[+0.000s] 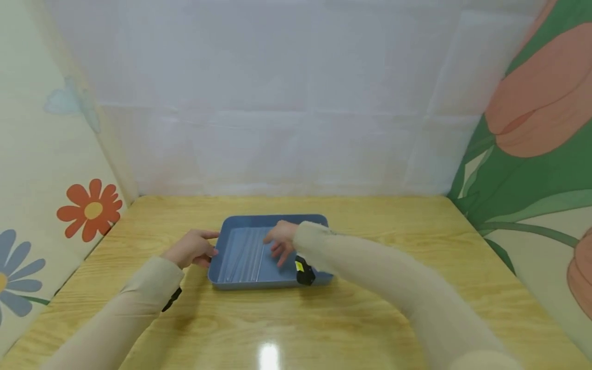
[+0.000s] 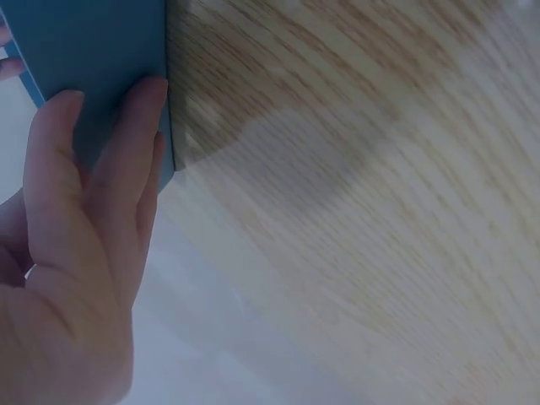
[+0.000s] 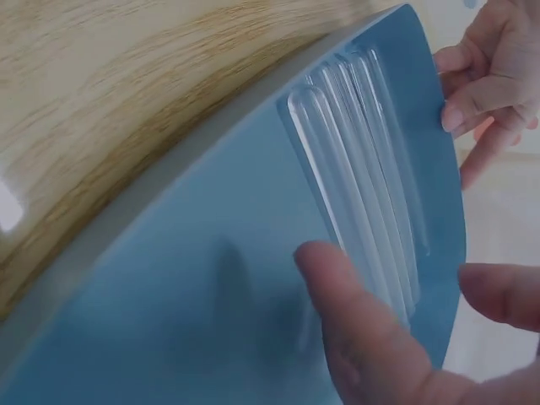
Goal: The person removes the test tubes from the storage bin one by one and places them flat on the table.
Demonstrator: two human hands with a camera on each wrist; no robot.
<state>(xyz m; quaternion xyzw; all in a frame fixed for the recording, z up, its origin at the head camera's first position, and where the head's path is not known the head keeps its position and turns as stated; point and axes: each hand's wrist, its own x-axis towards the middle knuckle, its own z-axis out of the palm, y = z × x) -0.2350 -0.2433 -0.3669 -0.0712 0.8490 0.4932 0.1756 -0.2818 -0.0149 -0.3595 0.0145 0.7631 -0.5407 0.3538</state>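
- A shallow blue tray (image 1: 263, 284) is sitting on the table (image 1: 393, 313), ahead of the person and slightly left of the middle, its long side running across.
- The tray is showing a smooth, matte surface, rounded corners and low, upright walls.
- Several clear tubes (image 3: 354, 152) are lying inside the tray, filling much of its left part and running roughly parallel from the front wall toward the back.
- The tubes are looking long, narrow and glossy, with bright highlights along their lengths and rounded ends near the front wall; the blue floor is showing straight through them.
- Their see-through edges are overlapping, so the pictures are not giving a sure count.
- The left hand (image 1: 198, 248) is resting its fingertips against the outside of the tray's left wall, fingers fairly straight, gripping nothing.
- The right hand (image 1: 283, 239) is hanging over the tray, just right of the tubes, its fingers extended and spread, having hold of nothing; whether a fingertip is touching a tube, the views are not making clear.
- A black wrist device (image 1: 305, 272) with a yellow label is sitting at the right sleeve cuff (image 1: 311, 239).
- White sheeting (image 1: 296, 103) is hanging behind the table.
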